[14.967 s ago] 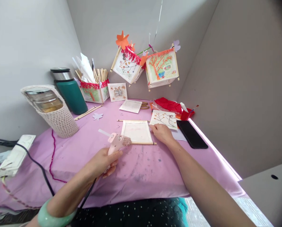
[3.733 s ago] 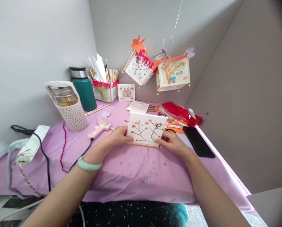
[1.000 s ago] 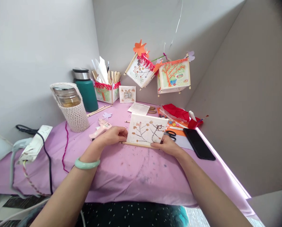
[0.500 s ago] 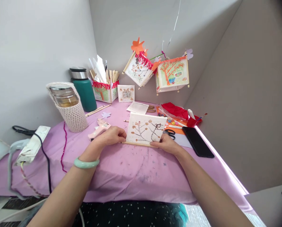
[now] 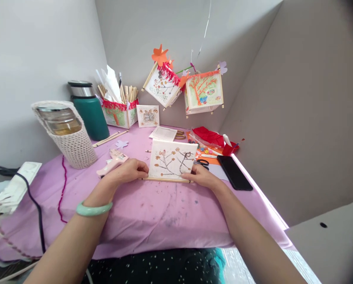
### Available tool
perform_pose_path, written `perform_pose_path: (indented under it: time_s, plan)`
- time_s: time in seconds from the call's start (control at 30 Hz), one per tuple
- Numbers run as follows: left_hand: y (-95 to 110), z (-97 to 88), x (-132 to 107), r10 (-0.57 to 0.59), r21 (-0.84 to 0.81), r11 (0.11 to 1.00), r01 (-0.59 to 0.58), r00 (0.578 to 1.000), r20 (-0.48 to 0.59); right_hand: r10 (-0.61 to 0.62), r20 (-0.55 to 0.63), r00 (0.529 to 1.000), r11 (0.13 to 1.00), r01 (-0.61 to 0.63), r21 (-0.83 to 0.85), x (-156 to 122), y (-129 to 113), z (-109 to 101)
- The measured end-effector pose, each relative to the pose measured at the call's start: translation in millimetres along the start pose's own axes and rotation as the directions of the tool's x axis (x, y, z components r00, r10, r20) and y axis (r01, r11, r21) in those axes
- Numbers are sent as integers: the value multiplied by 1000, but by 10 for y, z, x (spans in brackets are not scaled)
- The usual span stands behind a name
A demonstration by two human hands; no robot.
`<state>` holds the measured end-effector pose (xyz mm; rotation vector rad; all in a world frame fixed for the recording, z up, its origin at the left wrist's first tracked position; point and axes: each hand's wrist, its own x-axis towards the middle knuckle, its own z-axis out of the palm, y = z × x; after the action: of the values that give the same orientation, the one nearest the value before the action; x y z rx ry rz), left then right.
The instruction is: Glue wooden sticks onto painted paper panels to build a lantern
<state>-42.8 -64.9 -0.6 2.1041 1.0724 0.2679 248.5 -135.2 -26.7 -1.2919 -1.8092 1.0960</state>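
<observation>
A white panel painted with brown branches and orange blossoms [image 5: 170, 159] stands nearly upright on the purple cloth. Along its lower edge runs a thin wooden stick [image 5: 164, 180]. My left hand [image 5: 132, 170] is closed at the panel's lower left corner, fingertips pinched there. At the lower right corner my right hand [image 5: 201, 175] grips the panel, thumb on the front and fingers hidden behind. Close by my left hand lies a pink glue gun [image 5: 113, 162], partly covered by the wrist. Black-handled scissors [image 5: 202, 163] show just behind my right hand.
A bottle in a crocheted holder [image 5: 72, 146], a green flask [image 5: 90, 116] and a box of sticks [image 5: 117, 114] stand left. Two painted lanterns [image 5: 204, 92] hang at the back. A black phone [image 5: 234, 172] lies right. Cables and a power strip [image 5: 15, 189] are at far left.
The whole view has shifted, so everything appears further left. My right hand has slid slightly towards the panel's right corner, baring more of the stick's right end. Both hands still hold the panel.
</observation>
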Motion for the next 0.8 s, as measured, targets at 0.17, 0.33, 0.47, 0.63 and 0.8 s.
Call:
perform_pose_path:
  time_s: [0.17, 0.33, 0.47, 0.63, 0.8]
  plan:
    - [58, -7, -27, 13, 6, 1000, -13, 1000, 0, -50, -75, 996, 998, 46, -49, -98, -98, -135]
    - [128, -12, -53, -14, 39, 999, 15, 1000, -27, -10, -6, 1000, 990, 9, -138, -148, -126, -177]
    - [133, -11, -55, -20, 32, 999, 20, 1000, -22, 19, 14, 1000, 993, -17, -120, -182, -143, -227]
    - [21, -17, -6, -24, 49, 999, 23, 999, 25, 103, 39, 994, 979, -95, -178, -194, -93, -306]
    - [-79, -17, 42, -36, 102, 994, 33, 999, 25, 89, 36, 995, 966, -78, -245, -179, -68, -299]
